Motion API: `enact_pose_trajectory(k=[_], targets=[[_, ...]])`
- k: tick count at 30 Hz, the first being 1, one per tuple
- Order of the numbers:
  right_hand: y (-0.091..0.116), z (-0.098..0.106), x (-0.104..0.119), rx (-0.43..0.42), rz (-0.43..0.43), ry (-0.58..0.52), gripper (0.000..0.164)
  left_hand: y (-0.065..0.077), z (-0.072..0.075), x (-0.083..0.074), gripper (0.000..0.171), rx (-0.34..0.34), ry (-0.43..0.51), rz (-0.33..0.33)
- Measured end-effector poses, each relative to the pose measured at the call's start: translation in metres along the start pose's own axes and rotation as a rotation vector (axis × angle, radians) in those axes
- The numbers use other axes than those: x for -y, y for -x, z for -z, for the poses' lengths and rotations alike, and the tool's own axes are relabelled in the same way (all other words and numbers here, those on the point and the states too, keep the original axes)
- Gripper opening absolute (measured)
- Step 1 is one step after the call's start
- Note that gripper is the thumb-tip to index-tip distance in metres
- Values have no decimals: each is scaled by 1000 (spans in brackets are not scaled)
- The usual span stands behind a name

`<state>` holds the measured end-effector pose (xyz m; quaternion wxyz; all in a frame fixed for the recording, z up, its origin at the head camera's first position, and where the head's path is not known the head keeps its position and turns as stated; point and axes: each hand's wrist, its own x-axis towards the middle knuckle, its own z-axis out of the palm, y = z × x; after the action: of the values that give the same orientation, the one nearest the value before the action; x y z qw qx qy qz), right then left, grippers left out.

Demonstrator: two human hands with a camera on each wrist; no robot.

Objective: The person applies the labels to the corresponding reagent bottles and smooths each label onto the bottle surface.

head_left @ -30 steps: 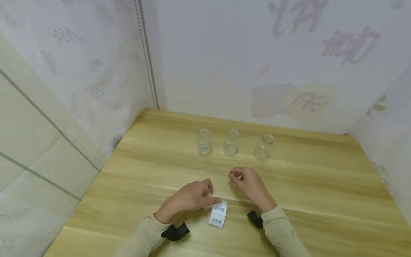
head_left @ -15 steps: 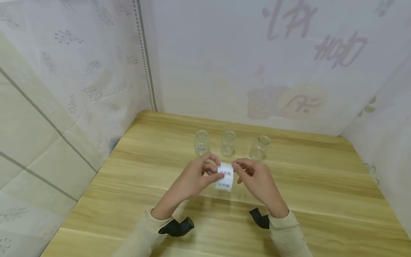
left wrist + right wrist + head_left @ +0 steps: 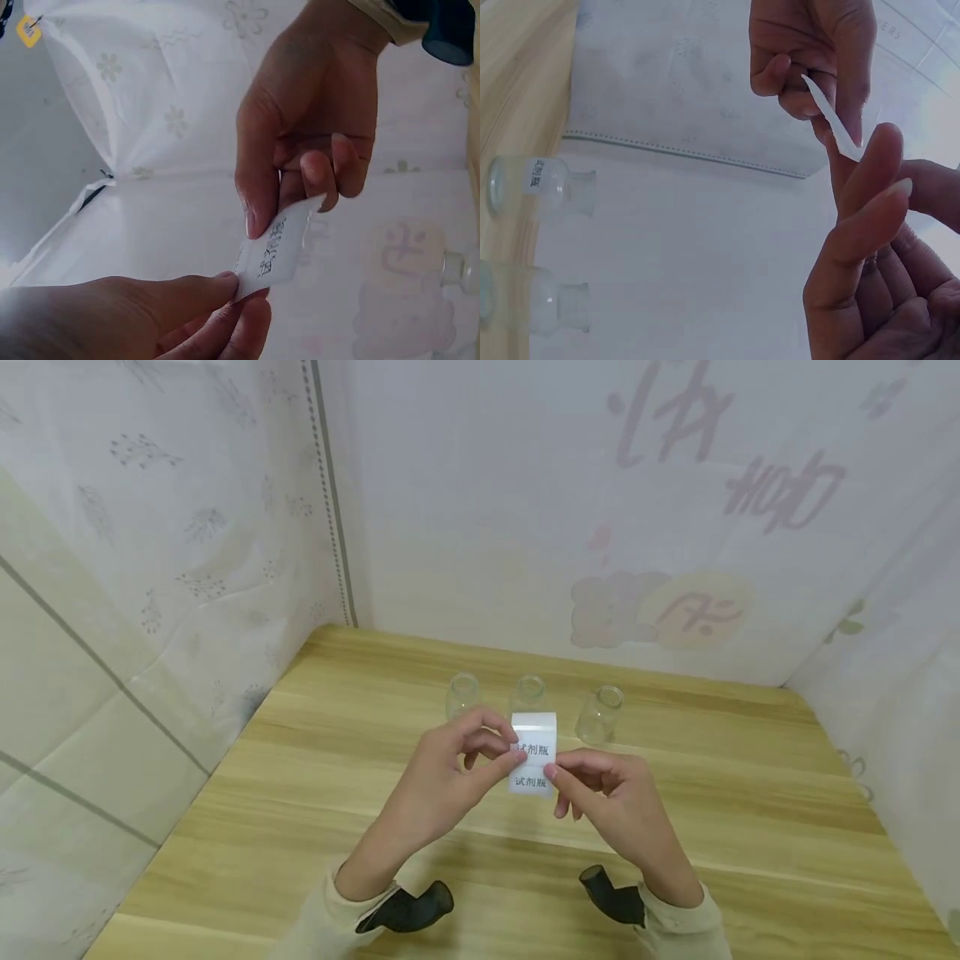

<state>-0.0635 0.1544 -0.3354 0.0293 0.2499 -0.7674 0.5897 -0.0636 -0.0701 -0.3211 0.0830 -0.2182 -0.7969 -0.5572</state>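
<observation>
Both hands pinch one white label strip [image 3: 535,760], thumb to fingers, gap about the strip's thickness: left hand [image 3: 442,772] on the left edge, right hand [image 3: 622,802] lower on the right edge. Strip is up off the tabletop [image 3: 300,827], overlapping the middle bottle [image 3: 529,693] in the head view.

Head view: two printed rows readable, top end bent over. Left wrist: right thumb on the printed face, other right fingers curled. Right wrist: strip almost edge-on, no print legible, part of it behind the right fingers.

Left bottle [image 3: 461,695]: lower part hidden by the left hand from the head; right wrist shows it wearing a label [image 3: 538,175], middle one beside it without. Right bottle [image 3: 600,717] fully visible from the head only. Left wrist catches just one bottle neck at frame edge; can't tell which bottle.
</observation>
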Motion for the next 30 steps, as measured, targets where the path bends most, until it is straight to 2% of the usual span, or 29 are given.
enact_pose_trajectory(k=[3,6,10,13,22,30], targets=[[-1,1,-2,-3,-26,14,10,0,-2,2,13,-23,-143,-40],[-1,1,-4,-10,-49,24,10,1,-3,3,11,-52,-277,-146],[-2,2,-5,4,-39,23,11,-2,-4,5,9,-59,-344,-351],[-3,2,-6,35,-9,19,12,-4,-5,8,10,-42,-368,-439],[-4,4,-6,77,99,30,15,-7,-4,11,11,23,-418,-487],[-4,3,-8,99,99,8,16,-9,-1,12,7,55,-440,-501]])
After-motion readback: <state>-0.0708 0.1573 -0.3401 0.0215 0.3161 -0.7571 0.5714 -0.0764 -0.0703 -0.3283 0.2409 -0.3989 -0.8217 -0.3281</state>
